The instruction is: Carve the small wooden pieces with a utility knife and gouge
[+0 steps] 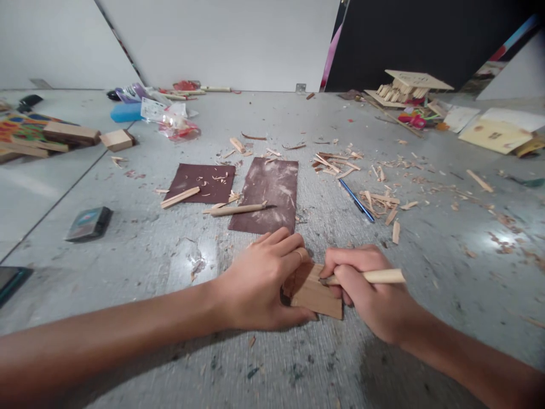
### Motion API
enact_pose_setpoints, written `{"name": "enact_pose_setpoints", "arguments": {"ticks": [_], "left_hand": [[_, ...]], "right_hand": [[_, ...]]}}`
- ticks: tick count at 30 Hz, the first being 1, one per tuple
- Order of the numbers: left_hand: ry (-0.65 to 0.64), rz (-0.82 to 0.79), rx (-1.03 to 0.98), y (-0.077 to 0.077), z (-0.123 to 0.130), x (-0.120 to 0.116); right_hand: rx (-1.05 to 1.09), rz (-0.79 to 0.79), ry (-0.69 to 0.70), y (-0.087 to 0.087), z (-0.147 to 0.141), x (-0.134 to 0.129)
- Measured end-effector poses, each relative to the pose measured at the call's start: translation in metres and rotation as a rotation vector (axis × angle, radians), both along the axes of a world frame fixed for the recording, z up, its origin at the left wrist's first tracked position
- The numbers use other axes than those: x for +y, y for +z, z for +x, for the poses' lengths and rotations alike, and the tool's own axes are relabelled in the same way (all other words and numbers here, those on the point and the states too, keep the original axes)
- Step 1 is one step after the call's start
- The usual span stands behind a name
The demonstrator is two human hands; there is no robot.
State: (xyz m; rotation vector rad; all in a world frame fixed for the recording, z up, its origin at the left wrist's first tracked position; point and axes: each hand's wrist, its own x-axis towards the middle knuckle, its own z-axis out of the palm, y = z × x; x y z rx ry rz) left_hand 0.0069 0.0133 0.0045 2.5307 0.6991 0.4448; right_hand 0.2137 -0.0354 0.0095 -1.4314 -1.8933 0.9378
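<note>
Flat on the table in front of me is a small piece of wood. My left hand grips its left side, with the thumb along the near edge and the fingers over the far edge. In my right hand is a carving knife with a pale wooden handle, held like a pen. Its dark tip meets the top of the wood near the right side; the blade itself is mostly hidden by my fingers. Beyond my left hand, a second wooden-handled carving tool lies across a dusty brown sandpaper sheet.
Another sandpaper piece carries a wood strip. A blue pen lies among wood shavings. At left are a small box and wood blocks; a wooden model stands at back right.
</note>
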Motion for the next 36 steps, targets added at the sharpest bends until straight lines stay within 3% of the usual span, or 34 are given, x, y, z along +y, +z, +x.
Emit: {"name": "enact_pose_setpoints", "arguments": {"ticks": [21,25,28,31,36], "left_hand": [[0.079,0.123,0.036,-0.004,0.004,-0.013],[0.074,0.115,0.103,0.001,0.004,-0.015],[-0.021,0.018,0.120,0.010,0.001,-0.003],[-0.216,-0.012,0.127,0.017,0.002,0.019],[-0.435,-0.151,0.037,0.011,0.014,0.048]], "right_hand": [[-0.046,0.078,0.033,0.001,0.003,-0.001],[-0.087,0.099,0.067,0.002,0.004,0.000],[-0.056,0.035,0.101,0.003,0.007,0.003],[-0.029,-0.008,0.118,0.003,0.009,0.005],[-0.027,0.005,0.129,0.005,0.008,0.005]]}}
